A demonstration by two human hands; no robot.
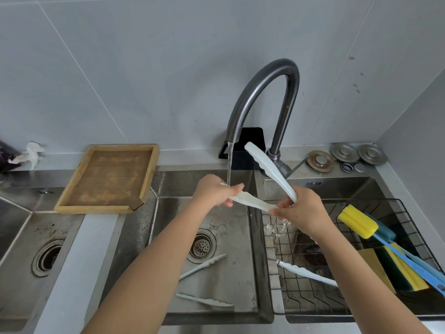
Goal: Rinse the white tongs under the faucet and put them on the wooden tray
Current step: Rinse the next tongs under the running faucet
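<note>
Two hands hold the tongs (252, 201) over the sink (252, 280), just below the faucet (262, 92). Left hand (214, 190) grips the tip of one arm right under the water stream (229, 165); right hand (298, 210) grasps the hinge end, right of the stream, with the other arm pointing up beside the faucet's base. Left of the faucet, the tray (72, 209) sits on the sink's rim. Right of the faucet, a wire rack (313, 300) holds a yellow brush (357, 224) and sponges (395, 271).
</note>
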